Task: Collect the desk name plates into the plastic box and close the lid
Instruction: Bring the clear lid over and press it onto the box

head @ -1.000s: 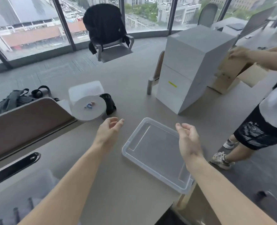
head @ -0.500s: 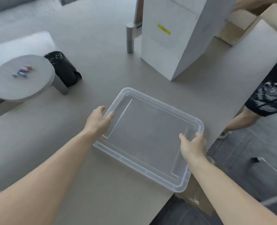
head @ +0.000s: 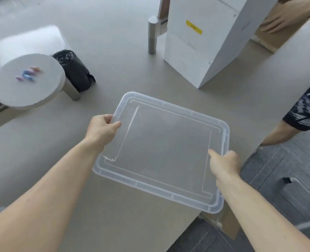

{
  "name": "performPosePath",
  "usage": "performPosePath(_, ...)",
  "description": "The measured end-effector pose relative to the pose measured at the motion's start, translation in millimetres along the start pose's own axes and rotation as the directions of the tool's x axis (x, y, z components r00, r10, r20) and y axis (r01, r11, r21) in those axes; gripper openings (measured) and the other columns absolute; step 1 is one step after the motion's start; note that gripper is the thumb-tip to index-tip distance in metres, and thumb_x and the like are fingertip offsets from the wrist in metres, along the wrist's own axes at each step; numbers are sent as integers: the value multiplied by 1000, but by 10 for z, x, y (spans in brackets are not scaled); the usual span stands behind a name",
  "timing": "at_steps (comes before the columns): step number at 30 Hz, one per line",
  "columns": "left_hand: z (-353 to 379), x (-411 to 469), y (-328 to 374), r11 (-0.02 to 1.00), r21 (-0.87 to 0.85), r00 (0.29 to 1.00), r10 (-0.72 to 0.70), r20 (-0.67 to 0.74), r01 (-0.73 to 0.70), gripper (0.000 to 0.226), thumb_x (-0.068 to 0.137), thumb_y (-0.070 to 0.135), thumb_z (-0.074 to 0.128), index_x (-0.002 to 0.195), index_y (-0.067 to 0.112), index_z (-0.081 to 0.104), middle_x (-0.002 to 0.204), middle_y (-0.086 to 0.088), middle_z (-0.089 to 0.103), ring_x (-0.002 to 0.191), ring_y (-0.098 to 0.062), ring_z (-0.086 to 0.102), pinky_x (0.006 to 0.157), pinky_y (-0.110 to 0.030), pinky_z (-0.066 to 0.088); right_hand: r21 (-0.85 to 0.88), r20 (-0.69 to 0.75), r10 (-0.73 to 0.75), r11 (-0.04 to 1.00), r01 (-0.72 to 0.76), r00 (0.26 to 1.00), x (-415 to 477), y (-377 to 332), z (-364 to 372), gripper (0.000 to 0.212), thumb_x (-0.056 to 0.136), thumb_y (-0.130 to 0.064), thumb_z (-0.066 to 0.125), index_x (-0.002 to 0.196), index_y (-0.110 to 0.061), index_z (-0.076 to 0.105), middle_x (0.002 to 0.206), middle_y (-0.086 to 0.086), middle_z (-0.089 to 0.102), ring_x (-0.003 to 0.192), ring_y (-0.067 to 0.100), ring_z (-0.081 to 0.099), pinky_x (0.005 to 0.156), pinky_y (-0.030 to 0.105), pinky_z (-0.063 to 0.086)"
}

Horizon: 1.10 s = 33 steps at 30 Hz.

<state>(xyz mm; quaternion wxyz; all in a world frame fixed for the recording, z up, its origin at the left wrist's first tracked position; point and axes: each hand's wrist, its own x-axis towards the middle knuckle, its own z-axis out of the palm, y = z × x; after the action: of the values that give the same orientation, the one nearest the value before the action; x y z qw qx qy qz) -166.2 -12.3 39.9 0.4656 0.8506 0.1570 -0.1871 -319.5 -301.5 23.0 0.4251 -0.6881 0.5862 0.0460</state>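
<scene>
Since the earlier frame, both hands had tightened onto the clear plastic lid and it sat larger and nearer in view, its near corner out past the counter edge. Fingers of the left hand were curled shut over the lid's left rim, thumb on top. The right hand pinched the right rim, thumb lying on the lid's top face. Whether the lid was lifted or still touching the counter could not be told. Further out, a round grey stool held small coloured bits, blurred, with a black bag just beside it. A white cabinet stood beyond, and another person's leg showed at right.
</scene>
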Motion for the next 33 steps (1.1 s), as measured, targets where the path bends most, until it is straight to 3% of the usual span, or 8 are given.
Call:
performPosePath(3,-464,-178,160,996,-67,994,60,-89,-66,19,96,14,67,112,17,77,89,-1,70,78,-19,63,76,-33,55,6,63,-62,998,62,996,-235,-242,-79,28,100,-23,64,125,-12,59,123,13,60,112,34,59,97,40,43)
performPosePath(6,-1071,-485,288,985,-103,964,113,-240,-141,19,98,13,68,115,21,72,94,-4,69,78,-13,63,67,-22,59,4,92,-220,975,221,971,-613,-591,-56,55,98,-20,66,148,-10,47,149,12,55,134,34,54,112,45,43)
performPosePath(10,-2006,-1037,247,975,-96,881,136,-453,-200,20,99,16,67,119,16,72,86,-5,68,68,-13,59,62,-21,57,32,163,-460,887,461,873,-1277,-1130,85,45,94,-14,68,137,-9,56,128,9,67,118,31,64,104,43,49)
performPosePath(17,-3653,-2365,-683,993,-84,661,-9,-750,-82,24,97,12,68,121,12,70,95,-13,74,72,-25,66,73,-40,59,237,438,-726,662,711,530,-2952,-1505,635,26,93,-10,70,117,-17,64,95,-4,68,82,13,66,84,31,53)
performPosePath(21,-4227,-3155,-1493,986,-161,530,-154,-834,32,20,97,11,69,118,10,67,90,-12,72,61,-9,64,53,-15,54,245,586,-728,577,779,355,-3916,-1209,983,31,90,-10,74,118,-16,66,96,-7,70,91,14,69,85,28,54)
performPosePath(25,-4483,-3724,-2268,964,-201,483,-261,-836,173,24,98,11,67,121,4,69,105,-9,71,77,-19,64,53,-11,47,159,651,-686,542,825,325,-4626,-679,1294,34,91,-9,70,125,-14,66,108,0,72,103,19,68,100,35,55)
performPosePath(29,-4536,-3915,-3010,942,-227,533,-327,-780,247,19,96,11,69,114,6,73,103,-8,72,92,-24,64,76,-28,47,36,652,-662,515,856,371,-4950,-179,1546,34,91,-8,69,125,-13,67,101,-1,69,97,18,64,96,29,50)
performPosePath(33,-4544,-3830,-3524,933,-178,607,-340,-719,312,12,90,13,75,100,6,78,90,-9,75,92,-32,73,80,-35,52,-82,609,-646,527,846,461,-5075,151,1675,32,92,-11,68,124,-12,70,96,-1,67,91,19,62,89,24,45)
